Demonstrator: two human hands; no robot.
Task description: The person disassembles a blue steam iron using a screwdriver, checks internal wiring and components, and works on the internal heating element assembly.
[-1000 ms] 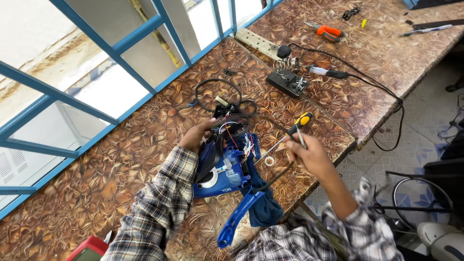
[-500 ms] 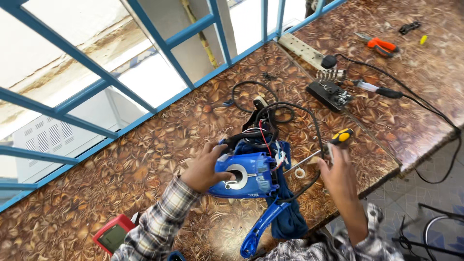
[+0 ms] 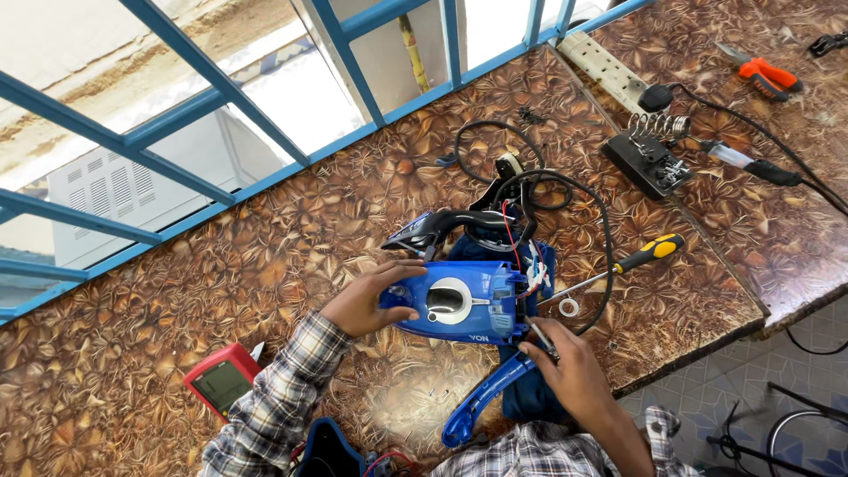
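Head view: hands [image 3: 371, 303] on blue iron [image 3: 459, 305]

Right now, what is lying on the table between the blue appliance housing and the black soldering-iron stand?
In the head view, between the blue housing and the soldering stand lie a yellow-handled screwdriver and loops of black cable.

Red multimeter [image 3: 221, 382] near table edge; soldering stand [image 3: 649, 157], orange pliers [image 3: 767, 76] far right
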